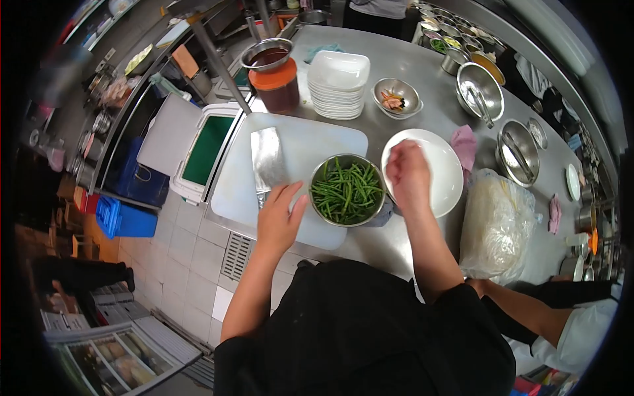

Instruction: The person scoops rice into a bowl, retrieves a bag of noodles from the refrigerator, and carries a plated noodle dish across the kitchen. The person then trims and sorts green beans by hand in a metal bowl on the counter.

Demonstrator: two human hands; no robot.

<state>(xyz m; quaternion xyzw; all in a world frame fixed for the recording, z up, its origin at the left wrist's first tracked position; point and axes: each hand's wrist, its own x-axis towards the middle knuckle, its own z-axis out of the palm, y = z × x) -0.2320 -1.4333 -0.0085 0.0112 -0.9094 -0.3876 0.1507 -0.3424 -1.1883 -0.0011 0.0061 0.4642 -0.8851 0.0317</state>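
A steel bowl of green beans (347,191) rests at the right edge of the white cutting board (317,137). My left hand (281,216) is left of the bowl with its fingers apart and nothing in them. Just beyond its fingertips lies a cleaver (267,158), flat on the board; part of its handle is hidden by the hand. My right hand (407,173) is over the white plate (446,177), right of the bowl. Motion blurs its fingers, so whether they hold anything is unclear.
Behind the board stand stacked white dishes (338,79), an orange-lidded container (274,86) and a small bowl of food pieces (396,99). To the right are a pink cloth (463,146), a plastic bag (498,228) and steel bowls (479,89). Another person's arm (528,307) reaches in at lower right.
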